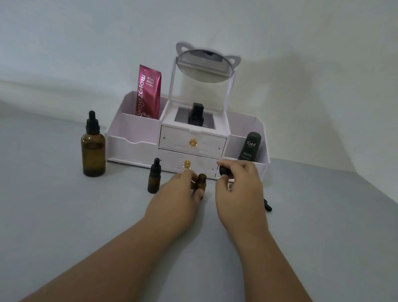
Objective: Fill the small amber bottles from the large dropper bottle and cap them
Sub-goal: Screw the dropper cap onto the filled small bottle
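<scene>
The large amber dropper bottle point(93, 149) stands capped at the left of the grey surface. A small amber bottle with a black dropper cap point(154, 178) stands to the left of my hands. My left hand point(179, 193) grips an uncapped small amber bottle point(201, 182) upright on the surface. My right hand point(239, 193) holds a black cap point(223, 171) between thumb and fingers, up and to the right of that bottle's open mouth. Another black dropper cap point(267, 206) lies on the surface behind my right hand, partly hidden.
A white organiser point(130, 127) with two drawers and a cat-ear mirror point(204, 66) stands just behind the bottles. It holds a pink sachet point(148, 92), a black bottle point(196, 115) and a dark tube point(250, 146). A pale wall rises behind.
</scene>
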